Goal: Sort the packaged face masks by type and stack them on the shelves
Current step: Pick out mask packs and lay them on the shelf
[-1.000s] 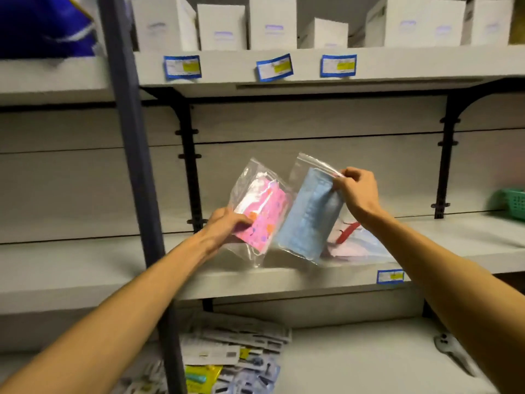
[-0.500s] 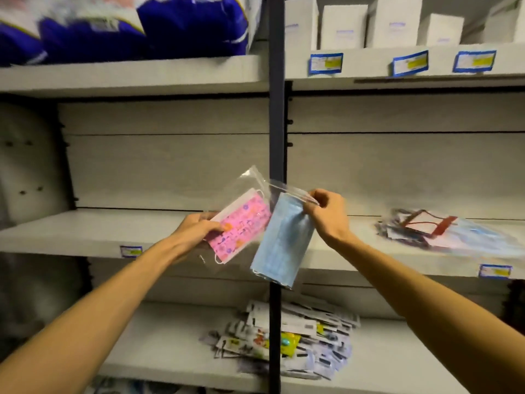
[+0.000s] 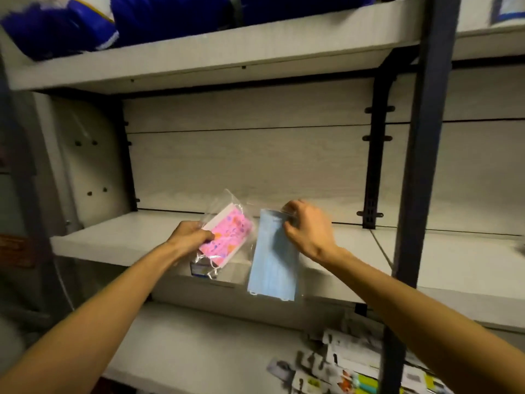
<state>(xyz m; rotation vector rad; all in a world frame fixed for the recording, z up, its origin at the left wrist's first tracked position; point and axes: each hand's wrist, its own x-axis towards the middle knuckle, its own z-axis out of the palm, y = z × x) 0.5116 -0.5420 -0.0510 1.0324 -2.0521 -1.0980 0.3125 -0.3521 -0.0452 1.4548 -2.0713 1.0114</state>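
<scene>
Sitting on the top shelf (image 3: 199,62) at upper left: blue bags (image 3: 119,21), blurred. Gripping the pink mask pack (image 3: 225,237) by its lower left corner: left hand (image 3: 189,237), fingers curled round the clear wrapper, holding it tilted above the front of the middle shelf (image 3: 113,240). Hanging just beside it, apart from it: blue mask pack (image 3: 272,263), drooping past the shelf's front edge. Pinching its top right corner from above: right hand (image 3: 308,230), fingers bent. Standing further right: dark upright post (image 3: 420,166). Lying on the bottom shelf (image 3: 199,345) at lower right: pile of small carded packets (image 3: 349,371).
</scene>
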